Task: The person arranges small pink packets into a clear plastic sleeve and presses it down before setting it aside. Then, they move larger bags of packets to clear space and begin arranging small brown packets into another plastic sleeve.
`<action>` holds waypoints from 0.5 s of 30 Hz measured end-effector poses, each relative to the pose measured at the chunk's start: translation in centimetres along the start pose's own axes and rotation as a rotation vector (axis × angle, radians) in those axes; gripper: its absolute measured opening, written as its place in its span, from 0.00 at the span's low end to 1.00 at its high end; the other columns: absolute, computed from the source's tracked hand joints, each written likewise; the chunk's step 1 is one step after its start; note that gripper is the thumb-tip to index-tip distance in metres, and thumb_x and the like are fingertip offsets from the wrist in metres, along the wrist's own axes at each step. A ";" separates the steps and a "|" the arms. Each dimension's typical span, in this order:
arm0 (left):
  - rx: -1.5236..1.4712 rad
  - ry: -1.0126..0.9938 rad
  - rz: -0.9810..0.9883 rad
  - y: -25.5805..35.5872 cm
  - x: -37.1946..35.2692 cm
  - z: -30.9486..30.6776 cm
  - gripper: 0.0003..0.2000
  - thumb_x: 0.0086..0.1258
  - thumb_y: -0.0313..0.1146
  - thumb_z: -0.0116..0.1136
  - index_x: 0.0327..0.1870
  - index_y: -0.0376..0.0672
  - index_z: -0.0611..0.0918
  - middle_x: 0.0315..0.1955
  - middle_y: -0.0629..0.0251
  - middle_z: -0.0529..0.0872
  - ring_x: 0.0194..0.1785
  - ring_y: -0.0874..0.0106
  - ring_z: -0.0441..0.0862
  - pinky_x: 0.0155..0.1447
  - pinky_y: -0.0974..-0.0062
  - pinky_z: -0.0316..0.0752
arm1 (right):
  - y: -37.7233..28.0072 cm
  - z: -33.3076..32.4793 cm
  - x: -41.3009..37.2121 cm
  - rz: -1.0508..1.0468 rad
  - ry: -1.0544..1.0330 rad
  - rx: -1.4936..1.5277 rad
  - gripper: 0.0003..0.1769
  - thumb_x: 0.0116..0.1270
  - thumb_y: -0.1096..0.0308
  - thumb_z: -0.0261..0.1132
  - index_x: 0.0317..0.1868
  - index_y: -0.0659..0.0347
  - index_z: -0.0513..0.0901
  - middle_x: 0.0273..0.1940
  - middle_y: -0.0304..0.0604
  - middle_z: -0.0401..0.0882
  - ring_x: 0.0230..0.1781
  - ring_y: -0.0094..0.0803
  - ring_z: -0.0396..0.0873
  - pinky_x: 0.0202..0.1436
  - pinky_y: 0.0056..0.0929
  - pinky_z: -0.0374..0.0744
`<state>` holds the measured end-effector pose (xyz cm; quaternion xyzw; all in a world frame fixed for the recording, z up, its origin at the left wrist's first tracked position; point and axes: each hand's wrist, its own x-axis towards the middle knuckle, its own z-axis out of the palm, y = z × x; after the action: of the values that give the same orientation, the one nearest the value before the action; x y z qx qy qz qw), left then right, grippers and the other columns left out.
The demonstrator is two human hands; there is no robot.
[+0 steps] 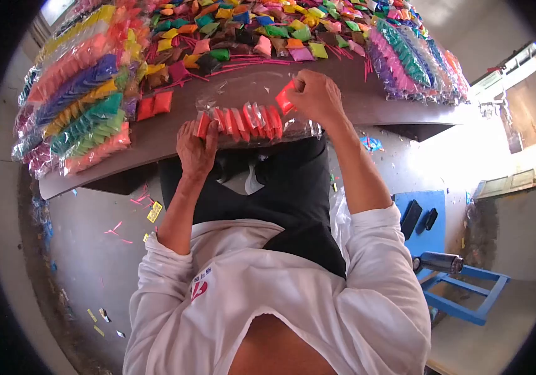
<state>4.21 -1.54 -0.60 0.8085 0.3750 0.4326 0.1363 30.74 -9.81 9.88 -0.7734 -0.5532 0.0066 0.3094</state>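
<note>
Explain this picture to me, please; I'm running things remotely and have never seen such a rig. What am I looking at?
There is no machine here: a person works with two bare hands. The single picture comes from a camera worn on the head, looking forward and down, so the white sleeves and dark trousers are the wearer's.

On the brown tabletop lies a heap of small, multicoloured packets with thin pink strips along its near edge. Layered rows of bagged packets stand at the left, with more colourful bundles at the right.

The left hand grips the left end of a row of red packets in clear plastic. The right hand holds one separate red packet just beyond the row's right end.
</note>
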 end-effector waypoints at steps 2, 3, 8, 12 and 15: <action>-0.022 0.022 -0.002 0.5 0.2 -0.2 0.16 0.74 0.43 0.55 0.43 0.37 0.81 0.37 0.51 0.83 0.47 0.49 0.79 0.59 0.55 0.70 | -0.7 -0.4 -0.5 0.025 -0.091 -0.049 0.12 0.50 0.60 0.67 0.30 0.58 0.82 0.32 0.53 0.84 0.38 0.54 0.83 0.43 0.49 0.78; -0.022 0.025 0.001 0.7 0.2 -0.2 0.15 0.73 0.43 0.55 0.43 0.37 0.81 0.37 0.51 0.83 0.47 0.49 0.79 0.59 0.55 0.70 | -1.0 -0.6 -0.7 0.036 -0.137 -0.075 0.12 0.49 0.60 0.67 0.30 0.58 0.83 0.32 0.53 0.84 0.39 0.54 0.83 0.44 0.49 0.79; -0.005 0.017 -0.009 0.6 0.2 -0.2 0.14 0.73 0.42 0.56 0.42 0.38 0.81 0.36 0.51 0.83 0.47 0.49 0.79 0.59 0.55 0.70 | -1.4 -0.1 -2.0 0.034 -0.180 -0.125 0.14 0.50 0.59 0.67 0.36 0.57 0.84 0.35 0.55 0.85 0.42 0.53 0.84 0.48 0.49 0.80; -0.001 -0.006 -0.024 0.8 0.2 -0.6 0.14 0.73 0.42 0.56 0.42 0.37 0.81 0.37 0.51 0.83 0.48 0.48 0.79 0.61 0.55 0.70 | -1.5 0.9 -2.4 -0.002 -0.095 -0.092 0.17 0.52 0.56 0.67 0.39 0.57 0.85 0.36 0.55 0.85 0.43 0.53 0.84 0.49 0.48 0.79; 0.025 0.008 0.002 0.3 0.1 -0.2 0.14 0.73 0.42 0.56 0.42 0.36 0.81 0.37 0.50 0.83 0.49 0.48 0.79 0.62 0.54 0.69 | -1.1 0.2 -2.6 -0.020 -0.214 -0.066 0.21 0.57 0.52 0.66 0.43 0.60 0.84 0.38 0.56 0.85 0.44 0.53 0.83 0.50 0.48 0.79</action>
<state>4.19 -1.68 -0.27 0.8087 0.3802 0.4313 0.1243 28.72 -11.75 9.41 -0.7727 -0.5905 0.0677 0.2231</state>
